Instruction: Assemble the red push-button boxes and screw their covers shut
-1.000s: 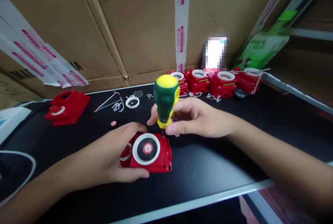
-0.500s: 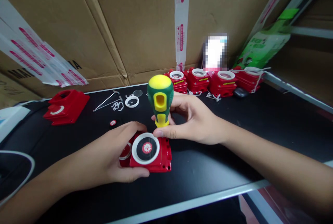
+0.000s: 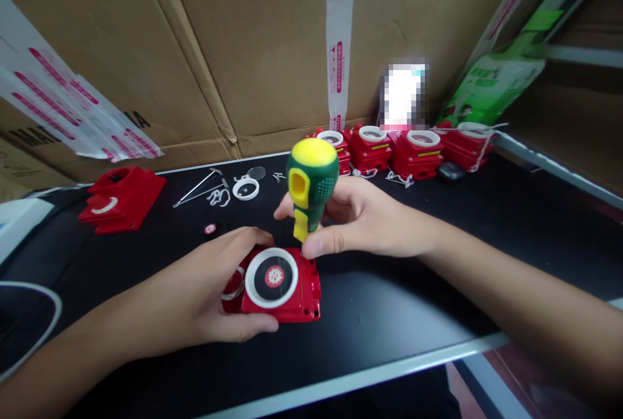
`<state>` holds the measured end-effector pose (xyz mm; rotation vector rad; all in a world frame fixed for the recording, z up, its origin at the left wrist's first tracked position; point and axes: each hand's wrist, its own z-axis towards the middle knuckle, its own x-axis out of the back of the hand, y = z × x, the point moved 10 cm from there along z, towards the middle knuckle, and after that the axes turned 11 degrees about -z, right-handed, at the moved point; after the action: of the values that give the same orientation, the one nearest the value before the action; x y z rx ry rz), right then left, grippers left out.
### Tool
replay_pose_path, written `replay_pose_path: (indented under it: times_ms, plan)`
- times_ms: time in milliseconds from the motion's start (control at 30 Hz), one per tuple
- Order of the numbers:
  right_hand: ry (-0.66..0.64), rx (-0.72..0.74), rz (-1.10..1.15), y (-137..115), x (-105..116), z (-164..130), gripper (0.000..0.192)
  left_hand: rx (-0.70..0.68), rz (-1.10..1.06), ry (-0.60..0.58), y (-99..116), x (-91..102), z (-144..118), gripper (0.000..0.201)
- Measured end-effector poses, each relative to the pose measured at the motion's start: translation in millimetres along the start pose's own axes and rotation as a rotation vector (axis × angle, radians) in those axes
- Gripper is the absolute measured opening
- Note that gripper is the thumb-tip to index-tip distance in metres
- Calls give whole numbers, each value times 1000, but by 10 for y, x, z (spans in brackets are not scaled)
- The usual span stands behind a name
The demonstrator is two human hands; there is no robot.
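Observation:
A red box with a white ring and a black disc bearing a red-and-white emblem lies on the black table. My left hand wraps round its left side, thumb along the front and fingers behind. Above the box's far right corner, a screwdriver with a yellow-and-green handle stands nearly upright, tilted slightly. My right hand grips it low on the handle, between thumb and fingers. Its shaft and tip are hidden behind the hand and the box.
Another red box sits at the left. Near it lie metal rods, a white ring and a small black disc. Several red boxes line the back. A green bottle leans at the right.
The screwdriver has turned in my right hand and moved slightly right, its handle leaning more. My right forefinger has stretched out. My left hand and the red box have barely moved.

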<state>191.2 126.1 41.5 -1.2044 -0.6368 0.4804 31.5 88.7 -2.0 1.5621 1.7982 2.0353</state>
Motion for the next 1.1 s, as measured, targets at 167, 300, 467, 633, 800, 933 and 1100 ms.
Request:
replay_pose_path:
  times_ms: [167,300,467,633,800,933,1100]
  plan:
    - [-140,62,-34,-68,-7,-9,15,-13,0,-10,9,-8,14,70]
    - [-110,88,-61,-82,15,-8,16,-9,-17,-7,15,-10,18,68]
    - [-30,140,-160,-133,19,-5,25,-7,-7,7,32,10,9,70]
    - [38,146,-179,-153,17,3,29,-10,-17,-4,40,4,11,69]
    - [87,140,-133,-152,16,-1,35,-12,-7,-1,55,11,10,63]
    - [105,119,-85,-140,4,-3,41,8,-6,-15,42,-1,10,62]
    - [134,72,-89,-116,4,-10,50,-3,-9,-14,51,-4,15,61]
